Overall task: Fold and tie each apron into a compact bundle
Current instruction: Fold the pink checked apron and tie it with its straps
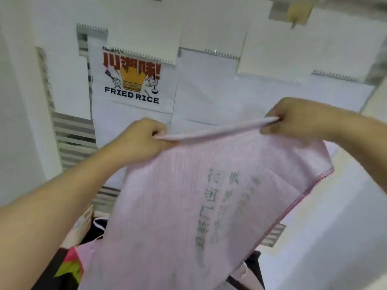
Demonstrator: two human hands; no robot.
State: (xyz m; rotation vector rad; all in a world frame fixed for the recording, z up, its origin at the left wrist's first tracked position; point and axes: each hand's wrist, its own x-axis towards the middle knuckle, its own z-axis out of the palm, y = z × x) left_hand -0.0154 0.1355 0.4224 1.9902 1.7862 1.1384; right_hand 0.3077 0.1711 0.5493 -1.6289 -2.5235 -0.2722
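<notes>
A pale pink apron [167, 206] with fine stripes, faded green print and a red stitched hem hangs in the air in front of me. My left hand [142, 139] pinches its top edge at the left. My right hand [297, 118] pinches the same edge at the right. The edge is stretched taut between them, sloping up to the right. The cloth drapes down from it and hides what lies below.
White paper sheets cover the wall ahead, one printed "FRIED RICE" [132, 80]. Slatted blinds [73, 139] show at the left. Below lie dark fabric [98, 233] and a pink-and-yellow-green cloth [71, 266]. A white surface [335, 237] stands at the right.
</notes>
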